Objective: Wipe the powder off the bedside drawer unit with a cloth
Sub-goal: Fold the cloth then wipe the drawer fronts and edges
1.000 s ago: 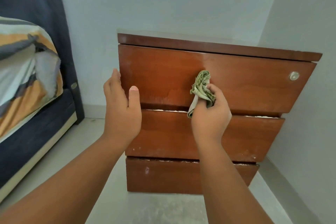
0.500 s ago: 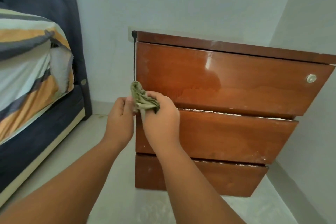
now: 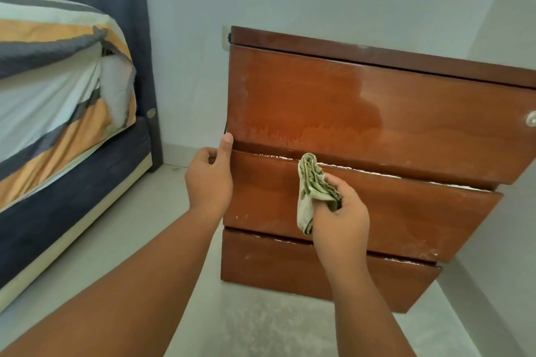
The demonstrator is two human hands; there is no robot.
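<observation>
Two hands: right hand (image 3: 339, 220) wipes drawer unit (image 3: 377, 113) front, cloth (image 3: 311, 182) clutched; left hand (image 3: 208, 177) (curled, empty) thumbs its edge. Next, probably: powder (image 3: 406, 176) in gap.

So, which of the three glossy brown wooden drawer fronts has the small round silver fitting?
The top drawer front: the small round silver fitting sits near its right edge. The middle front and the bottom front show none.

Glossy reddish-brown wooden three-drawer unit (image 3: 377, 113), white powder (image 3: 377, 172) lodged along drawer gaps; crumpled greenish cloth (image 3: 311, 182) is held against its middle drawer.
</observation>
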